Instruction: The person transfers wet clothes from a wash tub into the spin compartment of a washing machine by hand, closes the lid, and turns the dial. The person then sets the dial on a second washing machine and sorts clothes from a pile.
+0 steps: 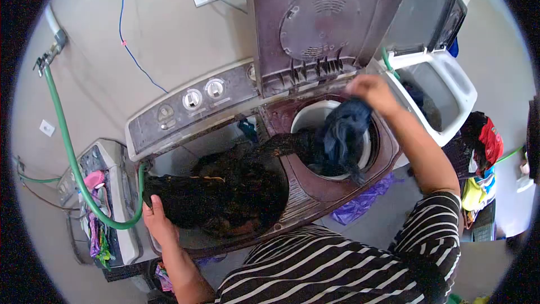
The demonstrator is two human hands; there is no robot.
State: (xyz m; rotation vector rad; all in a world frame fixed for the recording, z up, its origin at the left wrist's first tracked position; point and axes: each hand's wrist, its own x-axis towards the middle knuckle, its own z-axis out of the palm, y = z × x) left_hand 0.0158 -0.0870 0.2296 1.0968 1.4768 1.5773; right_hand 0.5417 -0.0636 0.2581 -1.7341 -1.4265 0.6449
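Note:
Above the spin tub (304,118) of a twin-tub washing machine, my right hand (374,91) is closed on a dark blue cloth (344,129), which hangs down into the tub. My left hand (159,219) grips the left end of a black garment (191,200) at the front left of the wash tub. Black clothes (247,186) fill much of the wash tub and stretch across the divider to the spin tub. A small teal cloth (247,128) lies at the wash tub's back edge.
The maroon lid (326,17) stands raised behind the spin tub. A green hose (73,157) loops down at the left beside another machine with colourful clothes (98,214). At the right are a white open machine (453,84), piled clothes (484,146) and a purple bag (365,200) on the floor.

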